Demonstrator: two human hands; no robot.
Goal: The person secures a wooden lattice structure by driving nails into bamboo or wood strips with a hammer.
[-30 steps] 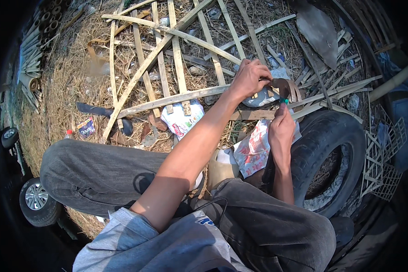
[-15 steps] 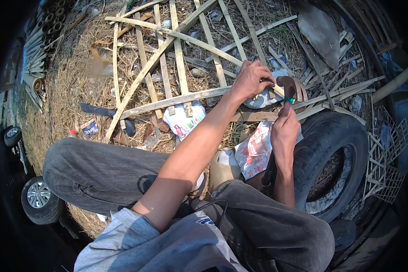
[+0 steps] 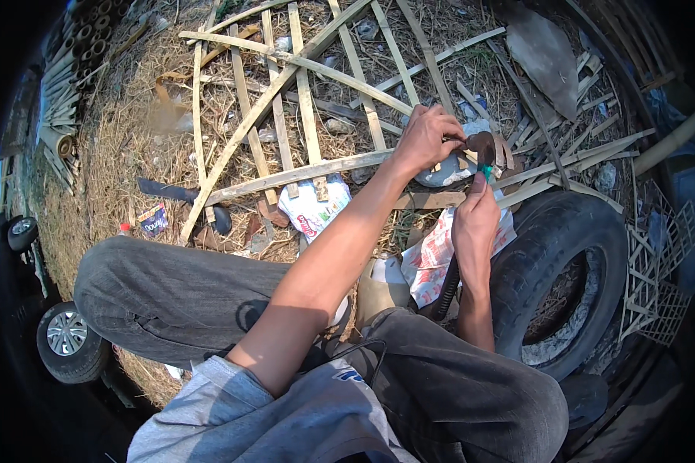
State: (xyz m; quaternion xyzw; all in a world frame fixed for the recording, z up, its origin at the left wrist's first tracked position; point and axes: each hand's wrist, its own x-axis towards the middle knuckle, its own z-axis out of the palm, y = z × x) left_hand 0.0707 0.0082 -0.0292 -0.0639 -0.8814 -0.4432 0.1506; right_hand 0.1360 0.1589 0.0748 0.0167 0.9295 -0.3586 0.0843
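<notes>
My right hand point(image 3: 473, 224) is wrapped round the dark handle of a hammer point(image 3: 482, 147), which has a green band below its head. The hammer head touches or nearly touches the fingertips of my left hand point(image 3: 428, 139). Those fingers are pinched together at the right end of a lattice of wooden strips point(image 3: 340, 163); whatever is between them is too small to make out. Beneath that corner lies a grey stone point(image 3: 438, 174). The lattice spreads out to the far left, with long strips crossing several others.
A worn tyre point(image 3: 552, 270) lies beside my right arm. Right of the lattice are loose strips point(image 3: 587, 160) and a flat grey slab point(image 3: 544, 62). A dark blade point(image 3: 164, 187) and printed wrappers point(image 3: 310, 210) lie before my legs. A wheel point(image 3: 68, 333) is at far left.
My right hand and the hammer handle have shifted slightly left and down, and the hammer head is now closer to my left fingertips. My left hand stays nearly in place.
</notes>
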